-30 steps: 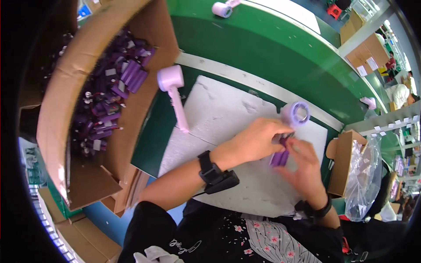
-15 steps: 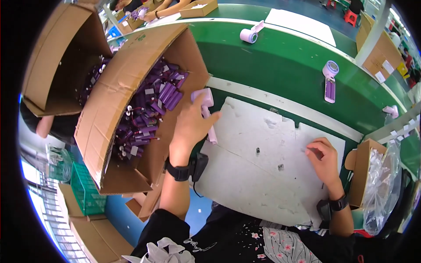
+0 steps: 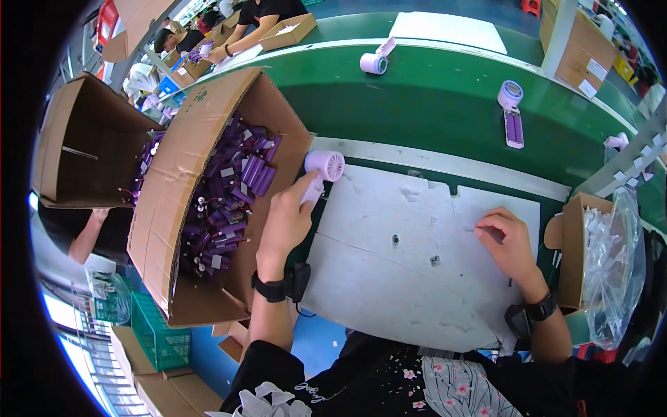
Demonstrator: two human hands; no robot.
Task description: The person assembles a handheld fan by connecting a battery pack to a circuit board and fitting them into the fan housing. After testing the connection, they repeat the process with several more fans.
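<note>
Left hand (image 3: 283, 222) grasped the pink fan (image 3: 325, 166) by its handle (image 3: 313, 190) (steady wrist best, I thought); right hand (image 3: 511, 242) curled loosely, empty.

9 o'clock — left hand (image 3: 285, 221) hides part of pink fan handle (image 3: 313, 191) | 6 o'clock — we see black shirt (image 3: 347, 368) cropped

The fan (image 3: 325, 165) is smooth plastic, the box (image 3: 182, 170) matt cardboard, the board (image 3: 375, 278) pitted.
</note>
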